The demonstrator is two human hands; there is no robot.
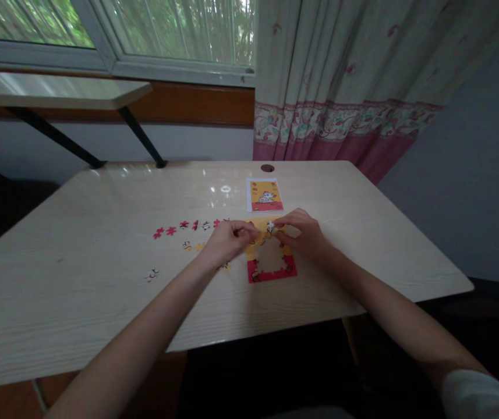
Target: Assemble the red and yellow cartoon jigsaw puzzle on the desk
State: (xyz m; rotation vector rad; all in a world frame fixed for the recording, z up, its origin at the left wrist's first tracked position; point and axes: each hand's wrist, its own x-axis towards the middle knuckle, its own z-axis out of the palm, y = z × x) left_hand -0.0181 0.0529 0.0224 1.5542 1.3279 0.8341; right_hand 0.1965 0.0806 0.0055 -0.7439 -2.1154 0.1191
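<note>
A partly assembled jigsaw puzzle [272,276] lies on the table, its border yellow above and red below, around a bare middle. Over its upper left side my left hand [230,240] is closed, thumb and index finger pinched together; what they hold, if anything, is too small to make out. My right hand [305,234] reaches in from the other side. Its thumb and index finger close on a white puzzle piece [271,225] at the puzzle's top edge. Just beyond lies a picture card [266,195] showing a white animal on yellow and red.
Loose puzzle pieces [171,231] lie in rows left of the puzzle, partly behind my left arm. More pieces [152,274] sit nearer me. A raised shelf [57,92] stands at the back left of the table [101,308]. A curtain [332,87] hangs behind.
</note>
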